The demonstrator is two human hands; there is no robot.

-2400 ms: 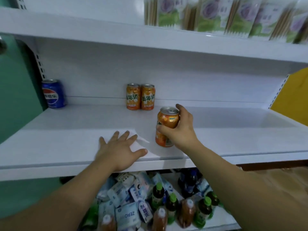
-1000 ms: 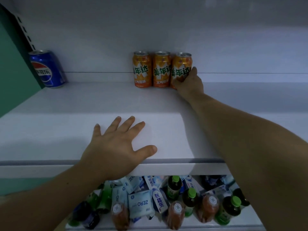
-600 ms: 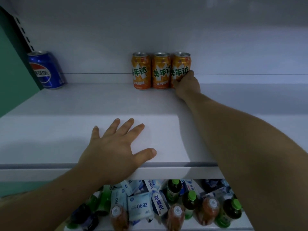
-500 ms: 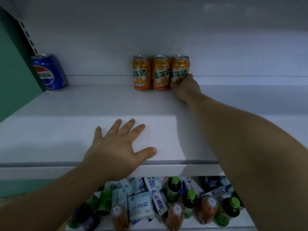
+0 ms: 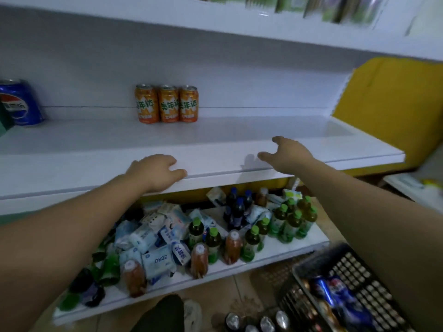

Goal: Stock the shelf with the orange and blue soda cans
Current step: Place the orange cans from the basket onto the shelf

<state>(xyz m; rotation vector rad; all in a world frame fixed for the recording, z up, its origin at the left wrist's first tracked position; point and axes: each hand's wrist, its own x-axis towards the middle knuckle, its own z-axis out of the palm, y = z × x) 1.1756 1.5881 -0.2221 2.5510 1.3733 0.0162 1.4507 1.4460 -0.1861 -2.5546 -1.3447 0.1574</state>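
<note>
Three orange cans (image 5: 167, 104) stand upright in a tight row, touching side by side, against the back wall of the middle shelf (image 5: 239, 130), left of centre in the upper half of the frame. One blue can (image 5: 20, 104) stands at the far left edge of the frame, also at the back of that shelf and well apart from the orange row. The left hand (image 5: 153, 172) rests on the shelf's front edge just left of centre, knuckles up and fingers bent, with the thumb lying along the lip. It seems only to lean there rather than grip, though the fingertips are hidden. The right hand (image 5: 290, 154) hovers over the front edge right of centre, its thumb and fingers spread wide and holding nothing, its shadow on the board beside it. Under the arms a lower shelf (image 5: 215, 276) is crowded with green-capped bottles (image 5: 251, 238), darker bottles behind them, and pale blue and white packets (image 5: 155, 236) heaped to the left. At the lower right a dark mesh basket (image 5: 359, 267) holds more blue cans (image 5: 335, 293) lying on their sides. Silver can tops (image 5: 263, 322) show at the bottom edge just left of it. Blurred packs (image 5: 335, 8) line the top shelf (image 5: 215, 22) in the upper right. A yellow panel (image 5: 395, 104) fills the right side behind the shelving.
</note>
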